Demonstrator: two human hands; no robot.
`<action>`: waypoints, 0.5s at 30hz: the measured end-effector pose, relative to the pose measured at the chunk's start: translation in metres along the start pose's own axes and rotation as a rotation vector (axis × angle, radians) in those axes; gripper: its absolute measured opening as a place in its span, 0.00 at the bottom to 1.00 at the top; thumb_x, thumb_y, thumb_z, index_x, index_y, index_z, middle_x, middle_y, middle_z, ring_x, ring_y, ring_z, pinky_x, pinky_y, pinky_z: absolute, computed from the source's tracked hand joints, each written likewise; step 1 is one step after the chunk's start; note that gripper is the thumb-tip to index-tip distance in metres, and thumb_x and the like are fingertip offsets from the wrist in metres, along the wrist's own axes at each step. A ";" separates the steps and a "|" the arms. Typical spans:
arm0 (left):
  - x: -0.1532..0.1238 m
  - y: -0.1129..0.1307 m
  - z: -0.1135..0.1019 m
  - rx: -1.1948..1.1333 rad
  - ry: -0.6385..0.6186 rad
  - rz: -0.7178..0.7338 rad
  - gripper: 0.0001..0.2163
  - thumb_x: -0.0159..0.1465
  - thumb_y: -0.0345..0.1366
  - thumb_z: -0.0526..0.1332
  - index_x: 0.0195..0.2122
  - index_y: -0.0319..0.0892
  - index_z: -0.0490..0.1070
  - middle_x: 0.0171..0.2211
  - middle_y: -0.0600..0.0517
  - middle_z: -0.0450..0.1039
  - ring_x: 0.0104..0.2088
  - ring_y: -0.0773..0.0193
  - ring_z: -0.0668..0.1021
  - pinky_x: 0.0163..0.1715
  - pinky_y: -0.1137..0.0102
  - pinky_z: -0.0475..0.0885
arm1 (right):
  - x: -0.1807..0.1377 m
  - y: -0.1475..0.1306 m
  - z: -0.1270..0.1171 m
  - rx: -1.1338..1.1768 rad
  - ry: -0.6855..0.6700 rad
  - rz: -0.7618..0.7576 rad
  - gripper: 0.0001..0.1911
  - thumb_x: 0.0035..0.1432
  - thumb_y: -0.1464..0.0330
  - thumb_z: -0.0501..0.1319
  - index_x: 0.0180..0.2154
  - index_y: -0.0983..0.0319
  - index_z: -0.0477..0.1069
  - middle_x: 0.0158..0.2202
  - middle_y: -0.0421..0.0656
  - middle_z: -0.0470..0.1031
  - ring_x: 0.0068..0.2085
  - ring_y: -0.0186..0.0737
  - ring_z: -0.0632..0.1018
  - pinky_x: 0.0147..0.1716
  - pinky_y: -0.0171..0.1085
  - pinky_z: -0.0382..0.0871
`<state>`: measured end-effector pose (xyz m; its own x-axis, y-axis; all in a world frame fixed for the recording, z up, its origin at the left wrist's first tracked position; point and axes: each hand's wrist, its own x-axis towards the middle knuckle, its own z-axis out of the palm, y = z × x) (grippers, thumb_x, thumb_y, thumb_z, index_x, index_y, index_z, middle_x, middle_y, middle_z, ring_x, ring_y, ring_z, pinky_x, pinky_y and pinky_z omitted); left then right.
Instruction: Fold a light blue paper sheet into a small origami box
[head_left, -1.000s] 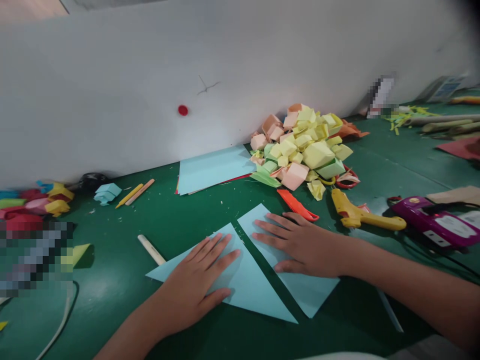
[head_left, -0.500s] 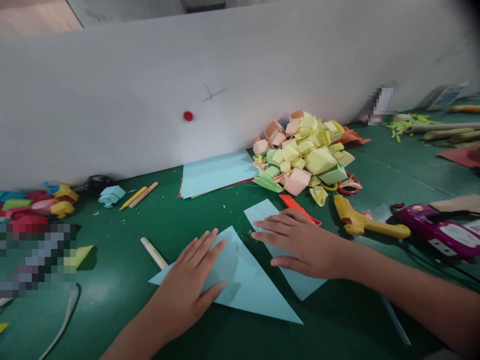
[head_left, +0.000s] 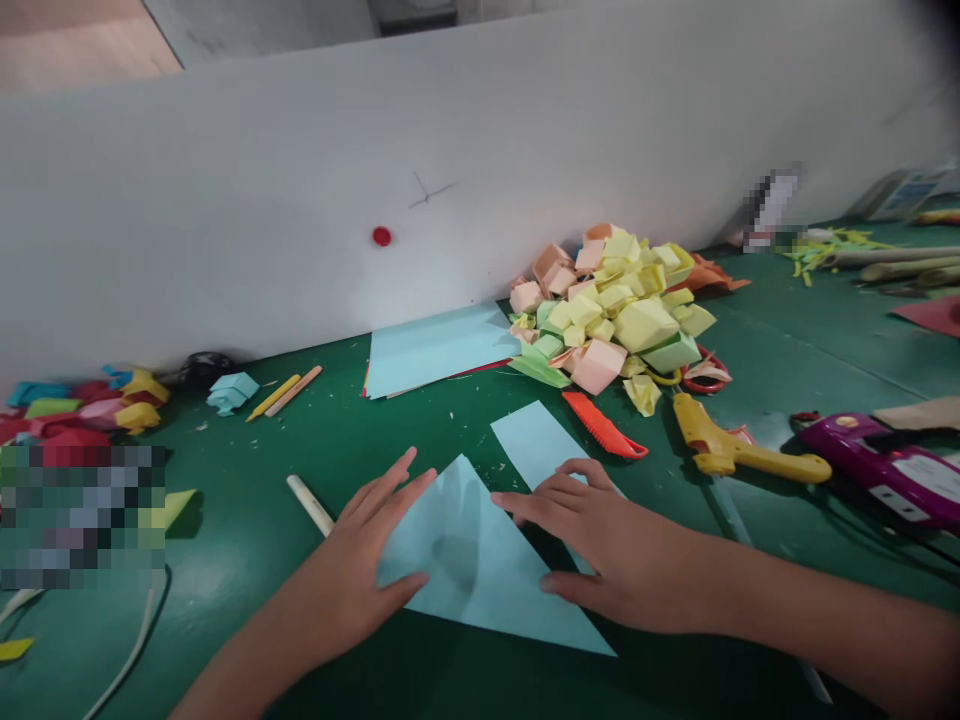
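Head view: our L hand is relaxed, fingers spread and thumb out, at the L side of a triangular blue sheet; it grips nothing. Our R hand is loose too, fingers part-bent, thumb and index tip by the sheet's R edge; can't tell if they touch it. The sheet lies flat-ish on the green table, btwn both hands, apex pointing to the wall.

A 2nd blue pc lies just R of it, partly hidden by our R hand. Off our L hand we see a whitish rod, angled on the table.

Behind the R hand: orange cutter; farther R, a yellow glue gun w/ a purple device beside it. Folded paper pile, mostly yellow, pink & green, sits near the wall; blue paper stack is just L of it. Farther L we've got a yellow stick & tan stick side by side, then a blue folded shape.
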<state>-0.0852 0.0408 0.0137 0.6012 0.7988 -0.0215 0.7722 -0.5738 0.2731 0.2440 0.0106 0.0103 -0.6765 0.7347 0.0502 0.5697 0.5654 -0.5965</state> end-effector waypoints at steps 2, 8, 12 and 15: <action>0.002 0.002 -0.001 -0.019 0.058 -0.015 0.34 0.70 0.45 0.62 0.73 0.60 0.47 0.75 0.49 0.41 0.70 0.41 0.60 0.58 0.51 0.73 | 0.000 0.000 0.002 0.104 0.032 0.007 0.38 0.63 0.70 0.63 0.70 0.52 0.52 0.50 0.45 0.75 0.51 0.47 0.71 0.60 0.55 0.57; 0.004 0.008 -0.005 -0.155 0.500 0.043 0.22 0.70 0.34 0.61 0.64 0.56 0.63 0.68 0.47 0.58 0.63 0.49 0.70 0.51 0.59 0.79 | -0.002 0.003 0.001 0.410 0.247 -0.015 0.34 0.63 0.74 0.61 0.67 0.48 0.59 0.38 0.38 0.77 0.44 0.39 0.74 0.47 0.40 0.71; 0.003 0.013 -0.007 -0.304 0.669 0.145 0.25 0.66 0.27 0.63 0.63 0.50 0.65 0.62 0.43 0.64 0.50 0.57 0.79 0.38 0.67 0.81 | -0.001 0.006 -0.006 0.419 0.412 -0.065 0.27 0.64 0.74 0.61 0.62 0.51 0.65 0.38 0.38 0.77 0.38 0.35 0.76 0.42 0.37 0.73; 0.000 0.017 -0.008 -0.326 0.743 0.278 0.27 0.64 0.21 0.63 0.62 0.48 0.67 0.56 0.45 0.68 0.39 0.65 0.80 0.31 0.70 0.79 | 0.001 0.009 -0.010 0.399 0.418 -0.167 0.24 0.65 0.76 0.59 0.60 0.54 0.67 0.38 0.40 0.76 0.38 0.35 0.76 0.42 0.37 0.74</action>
<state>-0.0735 0.0325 0.0265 0.3811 0.6135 0.6917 0.4507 -0.7765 0.4404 0.2534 0.0198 0.0134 -0.4550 0.7789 0.4315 0.1977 0.5608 -0.8040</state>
